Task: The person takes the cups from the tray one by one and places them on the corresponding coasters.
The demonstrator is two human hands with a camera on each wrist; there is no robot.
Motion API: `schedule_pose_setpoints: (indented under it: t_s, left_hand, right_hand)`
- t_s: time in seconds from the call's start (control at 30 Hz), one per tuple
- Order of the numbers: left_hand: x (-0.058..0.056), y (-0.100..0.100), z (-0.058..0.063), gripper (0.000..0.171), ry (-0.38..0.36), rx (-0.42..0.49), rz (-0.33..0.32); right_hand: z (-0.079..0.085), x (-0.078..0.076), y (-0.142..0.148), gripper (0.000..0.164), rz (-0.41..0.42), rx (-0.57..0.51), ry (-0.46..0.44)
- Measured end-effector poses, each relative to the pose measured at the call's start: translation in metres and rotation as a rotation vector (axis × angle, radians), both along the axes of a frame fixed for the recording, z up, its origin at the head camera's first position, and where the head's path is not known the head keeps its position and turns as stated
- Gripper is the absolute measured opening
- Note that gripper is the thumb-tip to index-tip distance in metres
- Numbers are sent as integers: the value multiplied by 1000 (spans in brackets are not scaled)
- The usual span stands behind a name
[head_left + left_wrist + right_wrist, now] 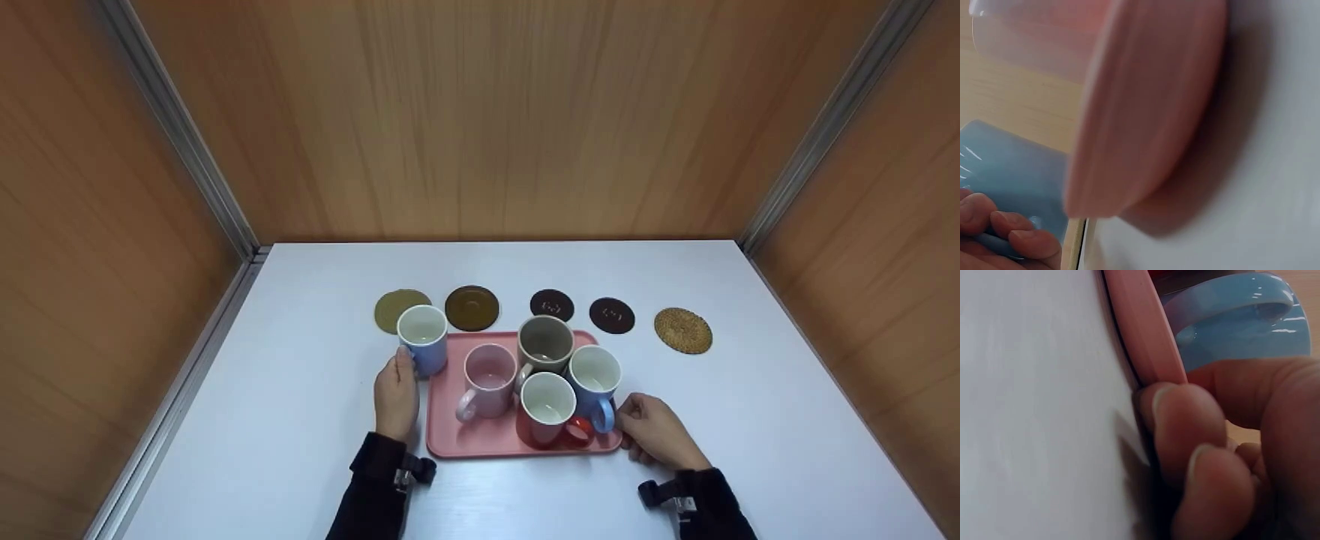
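Note:
At the tray's back left corner, my left hand [396, 394] grips a light blue mug [427, 358] by its handle; the fingers [1008, 225] curl round that handle in the left wrist view. Whether the mug touches the tray I cannot tell. My right hand [661, 431] pinches the rim of the pink tray [480, 445] near its front right corner. Upright on the tray stand a pink mug [491, 397], a greyish mug [545, 345], a red mug [534, 431] and a second light blue mug [589, 395]. The red mug partly hides the greyish one.
Behind the tray lies a row of round coasters: an olive one [390, 311], a brown one [472, 308], two dark ones [552, 298] [612, 316] and a woven tan one [683, 331]. Wooden panels [495, 120] enclose the white table [300, 360] at the back and sides.

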State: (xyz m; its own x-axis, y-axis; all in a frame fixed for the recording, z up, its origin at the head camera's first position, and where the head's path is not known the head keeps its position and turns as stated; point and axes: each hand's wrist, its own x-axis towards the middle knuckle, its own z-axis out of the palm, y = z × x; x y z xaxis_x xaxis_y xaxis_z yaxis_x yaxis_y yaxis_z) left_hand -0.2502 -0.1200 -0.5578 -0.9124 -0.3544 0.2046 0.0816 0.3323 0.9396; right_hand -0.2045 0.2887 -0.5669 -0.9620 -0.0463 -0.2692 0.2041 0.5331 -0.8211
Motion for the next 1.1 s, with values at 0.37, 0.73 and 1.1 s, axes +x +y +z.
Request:
schedule_pose_setpoints:
  t_s: [0.37, 0.73, 1.1]
  left_hand:
    - [-9, -2, -3, 47, -2, 15, 13]
    - [-28, -17, 0, 52, -81, 199, -49]
    - [-57, -46, 13, 53, -143, 274, -52]
  right_hand:
    - [-1, 0, 0, 18, -3, 2, -18]
    - [-1, -2, 0, 18, -10, 3, -23]
    - [-1, -1, 0, 18, -17, 2, -15]
